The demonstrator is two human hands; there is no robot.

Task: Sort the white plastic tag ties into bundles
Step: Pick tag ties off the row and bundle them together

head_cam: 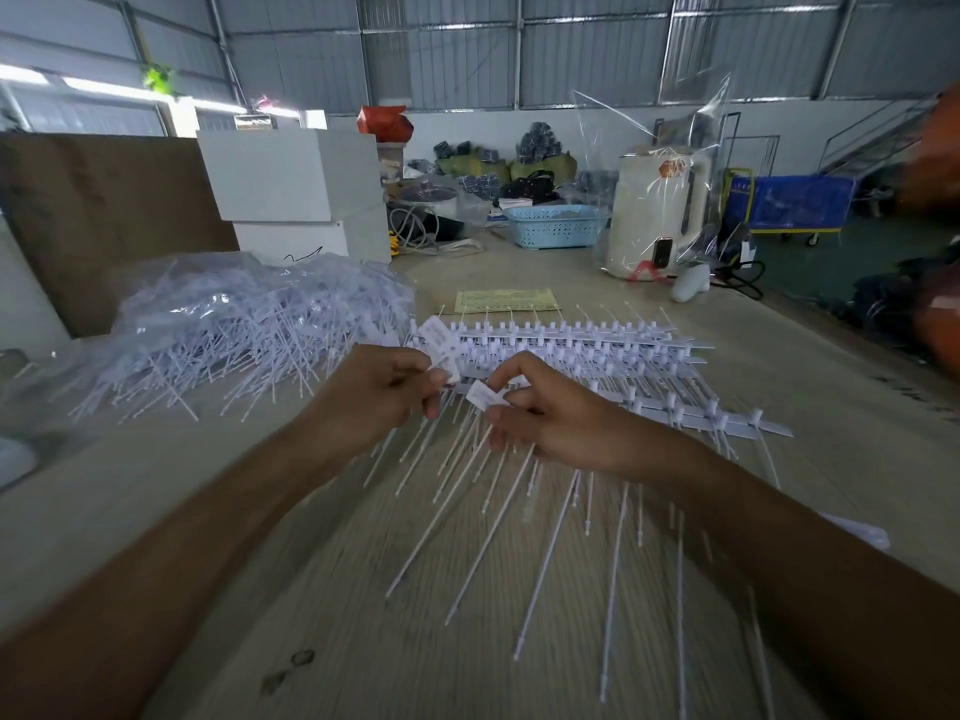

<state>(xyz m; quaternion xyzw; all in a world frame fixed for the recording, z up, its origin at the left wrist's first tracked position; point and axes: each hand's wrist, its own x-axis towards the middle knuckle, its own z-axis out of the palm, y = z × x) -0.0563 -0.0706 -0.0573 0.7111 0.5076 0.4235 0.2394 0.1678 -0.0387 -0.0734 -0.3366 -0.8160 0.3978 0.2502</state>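
Left hand (382, 389) pinched gathered tag ties (441, 340) by their heads; right hand (545, 418) pinched one tie's tag (482, 394). Step: gathering. Next likely needs heads aligned.

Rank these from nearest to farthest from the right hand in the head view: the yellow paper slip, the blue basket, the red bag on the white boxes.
Measured from the right hand:
1. Yellow paper slip: lying flat on the table just beyond the rows of ties, straight ahead.
2. Blue basket: farther back on the table, slightly right.
3. Red bag: farthest, up behind the white boxes, ahead and to the left.
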